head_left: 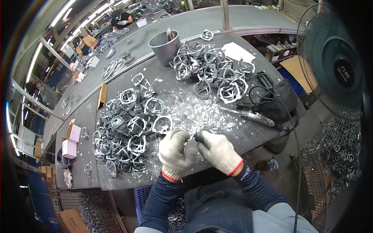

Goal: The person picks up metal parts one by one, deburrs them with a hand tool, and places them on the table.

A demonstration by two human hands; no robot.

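Observation:
Both hands wear white knit gloves with red cuffs and meet at the table's near edge. My left hand (178, 152) is closed, fingers curled inward. My right hand (218, 150) is closed beside it, thumb and fingers pinched toward the left. A small dark and silvery bit shows between the fingertips; the gloves hide most of it, so I cannot tell its kind. Just beyond my left hand lies a ring-shaped metal casting (162, 124), at the edge of a heap of similar grey castings (123, 126). Thin silvery metal chips (194, 110) litter the tabletop ahead of the hands.
A second pile of castings (211, 66) stands farther back, beside a grey bucket (165, 48) and white paper (237, 51). On the right lie a corded handheld tool (252, 116) and a black bag (278, 99). A large fan (334, 62) stands beyond. Co-workers (121, 21) sit across the conveyor (194, 21).

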